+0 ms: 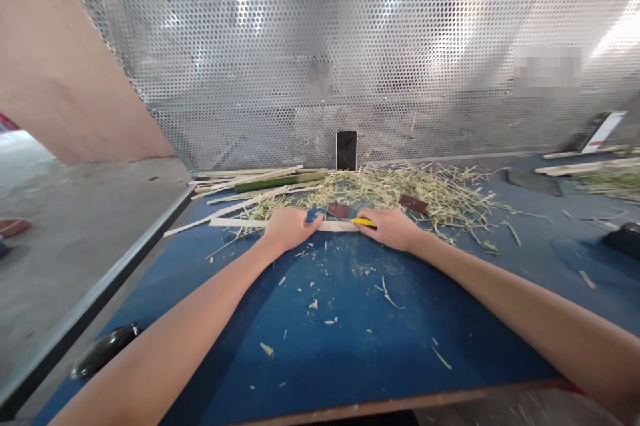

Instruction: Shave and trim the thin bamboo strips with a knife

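Note:
My left hand [290, 229] is closed around a pale, flat bamboo strip [340, 227], whose far end sticks out to the left over the blue tabletop. In my right hand [390, 229] is a yellow utility knife [363, 221], its blade side pointing left along the strip toward my left hand. The strip's right end reaches the fingers of my right hand. Just beyond the hands lie two dark brown pieces, one [339, 210] between them and another [413, 203] behind my right hand, on the shavings.
A heap of thin shavings [435, 196] spreads behind the hands. A green bamboo piece [280, 181] and pale strips lie at the left. A phone [347, 151] leans on the perforated metal screen [280, 79]. A dark glossy object [106, 351] sits near the left edge.

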Demonstrator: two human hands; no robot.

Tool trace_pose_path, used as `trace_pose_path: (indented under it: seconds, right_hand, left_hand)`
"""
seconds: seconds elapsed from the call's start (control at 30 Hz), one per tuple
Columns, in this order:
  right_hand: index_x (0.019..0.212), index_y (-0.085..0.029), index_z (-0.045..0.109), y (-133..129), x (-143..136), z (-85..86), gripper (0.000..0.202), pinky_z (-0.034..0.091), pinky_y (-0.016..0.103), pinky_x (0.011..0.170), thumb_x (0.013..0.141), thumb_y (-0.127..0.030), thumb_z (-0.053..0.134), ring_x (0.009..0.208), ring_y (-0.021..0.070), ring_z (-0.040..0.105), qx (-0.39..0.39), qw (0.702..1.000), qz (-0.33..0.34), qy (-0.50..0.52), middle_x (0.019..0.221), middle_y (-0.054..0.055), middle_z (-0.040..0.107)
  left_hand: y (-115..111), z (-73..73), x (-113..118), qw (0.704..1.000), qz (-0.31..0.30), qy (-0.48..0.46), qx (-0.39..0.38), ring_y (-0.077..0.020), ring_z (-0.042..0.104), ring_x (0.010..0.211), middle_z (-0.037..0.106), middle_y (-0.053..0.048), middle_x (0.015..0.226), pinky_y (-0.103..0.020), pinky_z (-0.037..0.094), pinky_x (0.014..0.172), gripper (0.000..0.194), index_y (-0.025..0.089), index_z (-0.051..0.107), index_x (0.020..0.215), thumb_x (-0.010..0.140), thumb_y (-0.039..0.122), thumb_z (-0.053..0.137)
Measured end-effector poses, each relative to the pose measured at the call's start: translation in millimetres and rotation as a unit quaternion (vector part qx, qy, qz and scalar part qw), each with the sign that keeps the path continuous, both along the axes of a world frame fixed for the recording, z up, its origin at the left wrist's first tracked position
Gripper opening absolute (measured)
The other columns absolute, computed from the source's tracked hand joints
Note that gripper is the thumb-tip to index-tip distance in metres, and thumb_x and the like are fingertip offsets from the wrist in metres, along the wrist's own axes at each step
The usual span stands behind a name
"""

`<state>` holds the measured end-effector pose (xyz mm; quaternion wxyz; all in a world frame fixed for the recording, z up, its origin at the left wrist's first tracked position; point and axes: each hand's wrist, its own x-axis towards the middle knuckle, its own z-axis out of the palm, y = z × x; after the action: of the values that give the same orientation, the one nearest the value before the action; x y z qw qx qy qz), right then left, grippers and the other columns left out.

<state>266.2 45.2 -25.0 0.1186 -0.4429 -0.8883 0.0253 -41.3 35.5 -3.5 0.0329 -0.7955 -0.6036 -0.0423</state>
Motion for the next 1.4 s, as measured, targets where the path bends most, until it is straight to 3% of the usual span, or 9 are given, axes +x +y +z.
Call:
trace_pose_path:
  seconds: [0.23, 0.47, 0.7, 0.8, 1.07, 1.23, 1.4]
  right_hand:
    - [0.128, -0.026, 0.071, 0.3, 2.5, 0.2, 0.043, 0.042, 0.037, 0.069, 0.117, -0.057, 0.043, 0.084, 0.0267, 0.076, 0.009, 0.999, -0.04, 0.029, 0.107, 0.009, 0.085]
    - [0.092, -0.026, 0.068, 2.9, -2.8, -3.6, 0.047, 0.039, 0.036, 0.07, 0.116, -0.058, 0.043, 0.086, 0.0255, 0.074, 0.014, 0.998, -0.047, 0.029, 0.1, 0.008, 0.083]
    - [0.095, -0.026, 0.07, -0.8, -6.9, 2.0, 0.044, 0.039, 0.035, 0.069, 0.113, -0.061, 0.049, 0.082, 0.0245, 0.071, -0.009, 0.998, -0.049, 0.028, 0.097, 0.007, 0.081]
    - [0.096, -0.027, 0.07, -1.7, -6.2, 2.9, 0.046, 0.04, 0.035, 0.068, 0.113, -0.062, 0.047, 0.082, 0.0244, 0.071, -0.021, 0.998, -0.051, 0.033, 0.097, 0.007, 0.081]
    - [0.097, -0.025, 0.073, 2.8, -2.3, -0.4, 0.049, 0.043, 0.037, 0.071, 0.115, -0.06, 0.044, 0.084, 0.0267, 0.072, -0.018, 0.999, -0.029, 0.023, 0.099, 0.01, 0.082]
    - [0.117, -0.025, 0.082, 3.2, -0.7, -0.9, 0.06, 0.046, 0.037, 0.08, 0.119, -0.053, 0.028, 0.1, 0.0301, 0.077, -0.042, 0.997, -0.049, 0.043, 0.113, 0.011, 0.086]
    - [0.091, -0.023, 0.078, 4.5, -1.4, -1.4, 0.065, 0.041, 0.036, 0.072, 0.119, -0.053, 0.028, 0.083, 0.0286, 0.073, -0.022, 0.995, -0.097, 0.009, 0.091, 0.012, 0.082]
  left_hand:
    - [-5.2, -1.2, 2.1, 0.999, 0.05, -0.02, -0.001, -0.033, 0.076, 0.081, 0.077, -0.016, 0.082, -0.039, 0.051, 0.076, 0.073, 0.016, 0.08, 0.095, 0.117, 0.064, 0.03]
    - [-1.7, -7.5, -0.5, 0.997, 0.061, -0.035, 0.011, -0.0311, 0.076, 0.084, 0.08, -0.015, 0.088, -0.038, 0.052, 0.079, 0.057, 0.018, 0.08, 0.098, 0.118, 0.05, 0.036]
    - [-0.6, -7.0, -3.3, 0.997, 0.034, -0.069, -0.008, -0.0284, 0.071, 0.072, 0.074, -0.01, 0.075, -0.036, 0.045, 0.069, 0.067, 0.022, 0.07, 0.08, 0.11, 0.075, 0.042]
    - [-0.3, -7.2, -4.3, 0.997, 0.026, -0.072, -0.011, -0.0281, 0.07, 0.073, 0.074, -0.01, 0.074, -0.035, 0.044, 0.069, 0.067, 0.023, 0.069, 0.078, 0.11, 0.075, 0.041]
    - [0.9, -10.4, -4.1, 0.997, 0.037, -0.064, 0.0, -0.0301, 0.075, 0.081, 0.078, -0.013, 0.081, -0.037, 0.049, 0.077, 0.061, 0.021, 0.078, 0.089, 0.116, 0.055, 0.036]
    - [0.7, -10.4, -0.7, 0.998, 0.028, -0.054, 0.031, -0.0298, 0.076, 0.086, 0.08, -0.013, 0.088, -0.037, 0.051, 0.081, 0.058, 0.02, 0.078, 0.099, 0.118, 0.053, 0.035]
    - [-2.8, -5.4, 5.1, 0.998, 0.026, -0.052, 0.009, -0.0319, 0.077, 0.089, 0.081, -0.014, 0.091, -0.037, 0.052, 0.08, 0.059, 0.015, 0.074, 0.119, 0.116, 0.064, 0.041]
